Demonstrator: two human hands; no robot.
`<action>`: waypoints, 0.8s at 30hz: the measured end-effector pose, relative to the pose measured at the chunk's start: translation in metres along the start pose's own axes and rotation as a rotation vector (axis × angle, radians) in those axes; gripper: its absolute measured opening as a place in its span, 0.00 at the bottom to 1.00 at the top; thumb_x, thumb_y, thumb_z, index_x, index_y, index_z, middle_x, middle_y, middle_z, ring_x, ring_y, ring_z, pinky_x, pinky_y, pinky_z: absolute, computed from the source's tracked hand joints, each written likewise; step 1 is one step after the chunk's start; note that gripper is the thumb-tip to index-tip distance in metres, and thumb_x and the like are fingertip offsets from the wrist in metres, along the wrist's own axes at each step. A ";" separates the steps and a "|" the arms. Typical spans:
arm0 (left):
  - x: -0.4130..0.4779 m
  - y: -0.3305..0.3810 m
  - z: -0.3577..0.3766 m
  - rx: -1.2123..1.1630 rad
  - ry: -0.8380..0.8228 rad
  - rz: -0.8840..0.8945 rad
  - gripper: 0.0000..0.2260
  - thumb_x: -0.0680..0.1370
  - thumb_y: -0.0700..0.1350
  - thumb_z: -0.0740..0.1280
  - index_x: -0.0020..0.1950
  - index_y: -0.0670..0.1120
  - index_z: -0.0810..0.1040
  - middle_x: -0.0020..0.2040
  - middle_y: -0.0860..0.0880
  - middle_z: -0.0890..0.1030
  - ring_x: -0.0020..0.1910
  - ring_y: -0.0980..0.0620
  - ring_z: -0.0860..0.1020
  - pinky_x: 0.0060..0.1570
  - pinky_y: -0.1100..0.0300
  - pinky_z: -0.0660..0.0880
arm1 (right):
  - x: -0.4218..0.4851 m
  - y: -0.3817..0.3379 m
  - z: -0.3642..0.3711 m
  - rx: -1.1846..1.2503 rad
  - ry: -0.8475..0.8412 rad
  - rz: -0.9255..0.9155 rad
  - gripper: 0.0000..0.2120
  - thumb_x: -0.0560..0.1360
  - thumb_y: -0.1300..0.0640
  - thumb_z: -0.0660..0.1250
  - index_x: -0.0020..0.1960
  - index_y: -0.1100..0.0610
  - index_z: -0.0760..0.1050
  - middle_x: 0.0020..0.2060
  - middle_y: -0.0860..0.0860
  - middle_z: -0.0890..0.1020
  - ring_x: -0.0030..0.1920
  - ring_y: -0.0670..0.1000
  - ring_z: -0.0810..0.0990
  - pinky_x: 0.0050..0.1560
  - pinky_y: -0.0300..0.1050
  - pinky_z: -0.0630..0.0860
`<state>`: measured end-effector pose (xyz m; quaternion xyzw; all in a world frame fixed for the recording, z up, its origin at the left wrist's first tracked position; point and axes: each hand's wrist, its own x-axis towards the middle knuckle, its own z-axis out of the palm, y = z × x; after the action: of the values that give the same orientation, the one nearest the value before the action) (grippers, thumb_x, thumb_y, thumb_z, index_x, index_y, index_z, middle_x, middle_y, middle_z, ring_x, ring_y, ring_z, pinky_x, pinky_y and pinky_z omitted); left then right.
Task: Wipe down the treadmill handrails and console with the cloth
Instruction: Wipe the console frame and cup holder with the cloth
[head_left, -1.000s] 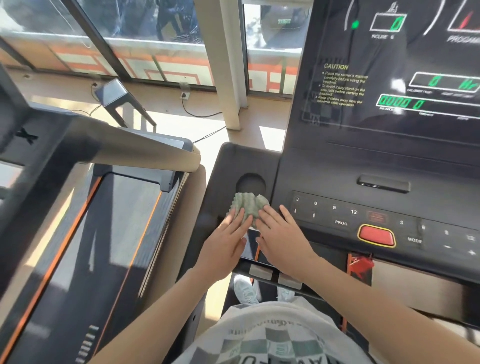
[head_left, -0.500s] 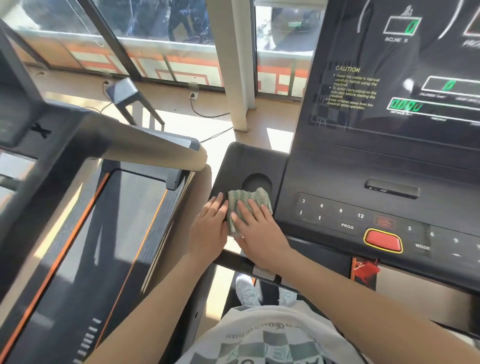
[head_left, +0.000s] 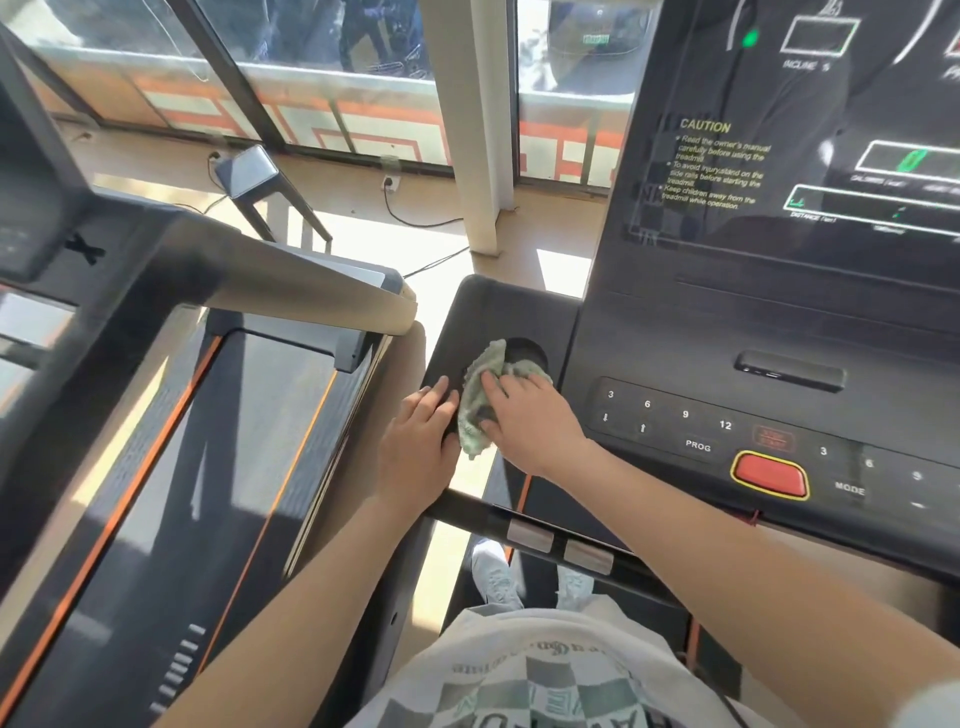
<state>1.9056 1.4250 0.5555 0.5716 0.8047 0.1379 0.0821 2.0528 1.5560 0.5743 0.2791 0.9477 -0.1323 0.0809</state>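
A crumpled green cloth (head_left: 480, 402) lies on the left wing of the black treadmill console (head_left: 675, 332), just beside a round cup recess (head_left: 524, 353). My right hand (head_left: 524, 421) presses on the cloth, fingers spread over it and thumb at its lower edge. My left hand (head_left: 421, 441) rests flat on the console wing next to the cloth, fingers straight. The front handrail bar (head_left: 550, 535) with two silver sensor pads runs below my wrists.
The console carries a button row, a red stop button (head_left: 769, 475) and a display panel (head_left: 852, 156). A second treadmill with a tan handrail (head_left: 291, 291) stands close on the left. Windows and a white pillar (head_left: 480, 124) lie ahead. Floor cables run near the pillar.
Both hands and the cloth have shifted left and away from the button row, toward the cup recess on the console's left wing. The cloth is more bunched now.
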 end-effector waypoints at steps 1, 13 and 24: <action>0.000 0.000 0.000 0.002 -0.002 -0.003 0.20 0.80 0.44 0.67 0.72 0.44 0.77 0.75 0.48 0.74 0.72 0.45 0.71 0.64 0.48 0.75 | -0.005 0.003 0.002 -0.019 0.019 -0.020 0.31 0.84 0.42 0.52 0.81 0.59 0.56 0.72 0.57 0.73 0.70 0.58 0.72 0.77 0.54 0.59; -0.002 -0.003 0.001 -0.023 -0.014 0.017 0.24 0.77 0.44 0.67 0.74 0.45 0.75 0.77 0.49 0.71 0.74 0.45 0.69 0.66 0.48 0.76 | -0.024 0.020 0.004 -0.131 0.007 -0.145 0.37 0.78 0.34 0.45 0.79 0.53 0.64 0.68 0.59 0.75 0.70 0.63 0.72 0.77 0.61 0.57; -0.010 -0.009 -0.001 0.030 0.021 0.109 0.23 0.78 0.47 0.63 0.73 0.44 0.74 0.77 0.47 0.70 0.74 0.44 0.69 0.65 0.47 0.76 | 0.011 0.006 -0.003 0.042 -0.121 -0.009 0.33 0.82 0.33 0.39 0.82 0.45 0.39 0.82 0.59 0.41 0.81 0.57 0.35 0.80 0.54 0.36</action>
<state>1.9003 1.4125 0.5532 0.6142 0.7752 0.1360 0.0575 2.0468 1.5668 0.5740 0.2679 0.9393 -0.1692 0.1316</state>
